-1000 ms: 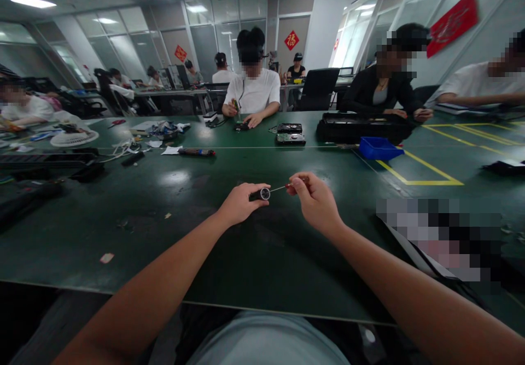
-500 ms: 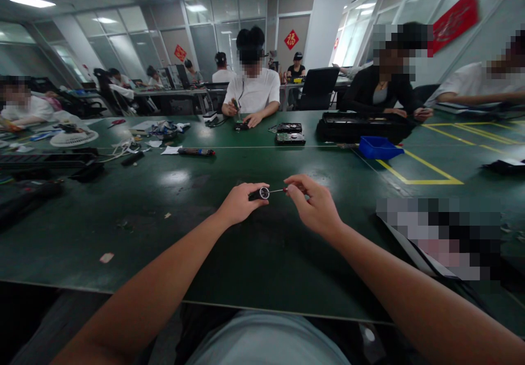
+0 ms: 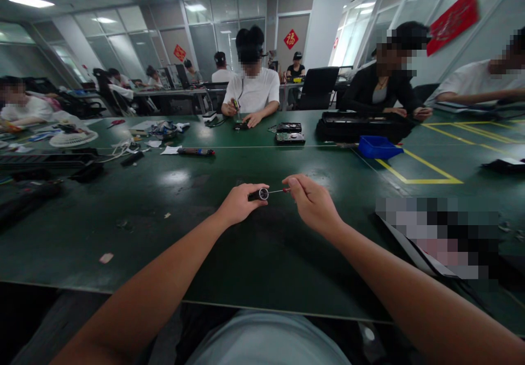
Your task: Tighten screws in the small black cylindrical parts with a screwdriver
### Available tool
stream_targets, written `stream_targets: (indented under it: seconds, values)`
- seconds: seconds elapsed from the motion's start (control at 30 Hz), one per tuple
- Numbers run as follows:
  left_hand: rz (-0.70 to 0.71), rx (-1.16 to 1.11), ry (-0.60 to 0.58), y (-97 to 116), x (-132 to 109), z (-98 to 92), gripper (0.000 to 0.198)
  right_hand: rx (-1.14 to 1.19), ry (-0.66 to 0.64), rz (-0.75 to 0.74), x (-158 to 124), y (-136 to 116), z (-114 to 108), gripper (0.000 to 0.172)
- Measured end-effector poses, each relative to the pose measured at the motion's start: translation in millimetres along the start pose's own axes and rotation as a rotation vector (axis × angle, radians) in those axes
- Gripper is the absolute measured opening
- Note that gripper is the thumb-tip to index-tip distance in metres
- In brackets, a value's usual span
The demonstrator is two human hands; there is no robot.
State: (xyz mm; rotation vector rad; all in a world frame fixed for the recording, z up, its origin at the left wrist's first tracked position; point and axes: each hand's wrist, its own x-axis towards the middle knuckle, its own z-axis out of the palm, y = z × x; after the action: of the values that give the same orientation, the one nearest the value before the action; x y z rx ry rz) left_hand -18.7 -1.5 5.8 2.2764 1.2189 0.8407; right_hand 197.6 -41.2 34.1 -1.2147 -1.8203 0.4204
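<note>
My left hand (image 3: 239,204) is closed round a small black cylinder (image 3: 259,194) with a round silver end that faces right. My right hand (image 3: 314,204) pinches a thin screwdriver (image 3: 279,191) with a red collar, its metal tip touching the cylinder's silver end. Both hands hover just above the dark green table (image 3: 205,234), a short way in front of me. The rest of the screwdriver's handle is hidden inside my fingers.
Across the table lie hard drives (image 3: 290,134), a blue bin (image 3: 378,147), a long black case (image 3: 361,126) and a black-and-red tool (image 3: 196,151). Other people sit working at the far side and right. Yellow floor-style lines (image 3: 414,171) mark the table right of centre.
My right hand has slid a little to the left, bringing the screwdriver tip in against the cylinder's end. My left hand has stayed in place.
</note>
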Motion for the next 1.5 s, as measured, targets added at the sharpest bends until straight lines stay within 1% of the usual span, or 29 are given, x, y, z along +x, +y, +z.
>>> stream_targets:
  seconds: [0.07,0.13,0.23,0.27,0.33,0.37,0.43,0.5,0.57,0.63,0.7,0.77,0.9,1.07,1.2,1.33,1.5]
  values:
    - [0.011,-0.008,-0.002,0.4,0.1,-0.2,0.041,0.004,0.01,-0.005,-0.3,0.4,0.1,0.029]
    - [0.006,-0.014,0.02,0.3,0.3,-0.9,0.042,0.061,0.038,0.008,-0.1,2.4,1.4,0.028]
    - [-0.02,-0.01,0.048,-0.6,0.6,-1.7,0.042,0.263,0.092,0.071,2.5,8.9,5.8,0.021]
    - [-0.027,-0.007,0.051,-0.8,0.7,-1.6,0.042,0.324,0.075,0.103,4.0,11.6,7.6,0.021]
    - [-0.029,-0.02,0.057,-1.2,0.9,-0.9,0.042,0.457,0.075,0.168,7.6,17.3,11.4,0.025]
    - [-0.023,-0.038,0.062,-1.3,1.2,-0.5,0.043,0.543,0.1,0.206,9.4,20.1,13.2,0.027]
    - [0.0,-0.077,0.058,-1.7,2.3,-0.4,0.043,0.731,0.158,0.333,12.8,25.1,16.1,0.028]
    - [0.025,-0.086,0.028,-2.7,4.1,-1.2,0.044,0.891,0.11,0.461,15.2,28.8,18.1,0.029]
    - [0.035,-0.059,-0.006,-4.5,6.0,-2.8,0.043,0.956,0.093,0.526,16.3,31.2,19.7,0.029]
    - [0.026,-0.026,-0.015,-6.5,7.1,-4.2,0.043,0.91,0.133,0.501,16.1,32.8,21.2,0.03]
    - [0.015,-0.007,-0.014,-7.8,7.2,-5.0,0.044,0.816,0.182,0.432,15.1,34.2,22.7,0.03]
    - [0.014,0.001,-0.014,-7.8,6.4,-5.0,0.044,0.738,0.203,0.377,14.1,35.4,23.3,0.03]
    - [0.014,0.0,-0.018,-4.0,4.1,-3.9,0.044,0.595,0.188,0.294,12.5,34.3,21.2,0.027]
    - [-0.005,0.009,-0.016,1.1,2.7,-3.1,0.046,0.404,0.169,0.19,9.1,24.4,15.1,0.025]
    - [-0.036,0.023,0.0,0.6,2.8,-2.8,0.042,0.252,0.16,0.12,6.1,17.3,11.0,0.024]
    - [-0.022,0.021,0.004,-2.0,2.2,-1.3,0.04,0.183,0.143,0.089,5.2,11.8,6.5,0.025]
    - [-0.023,0.026,0.0,-3.2,1.3,0.9,0.04,0.074,0.112,0.097,4.6,7.3,1.4,0.028]
